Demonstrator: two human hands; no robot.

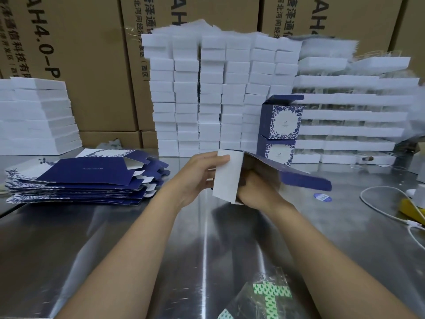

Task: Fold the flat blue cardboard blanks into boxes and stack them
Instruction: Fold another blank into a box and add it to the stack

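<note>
The left hand [202,173] pinches the white panel [226,178] of the half-formed box [261,168], the right hand [255,192] curls round its lower edge, blue flap [305,180] trailing rightward, and the stack of 2 finished boxes [279,134] stands just beyond the right hand, the nearer one

Steel table [115,238], white box stacks [211,93] against brown shipping cartons [92,54], white cable [361,197], round blue sticker [322,197]

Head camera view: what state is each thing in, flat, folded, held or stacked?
held blank, partly folded, white inside showing
left hand, pinches its white panel
right hand, grips its lower end
flat blanks, piled, unfolded
folded boxes, two stacked, top flap open
white cable, lying loose
</note>
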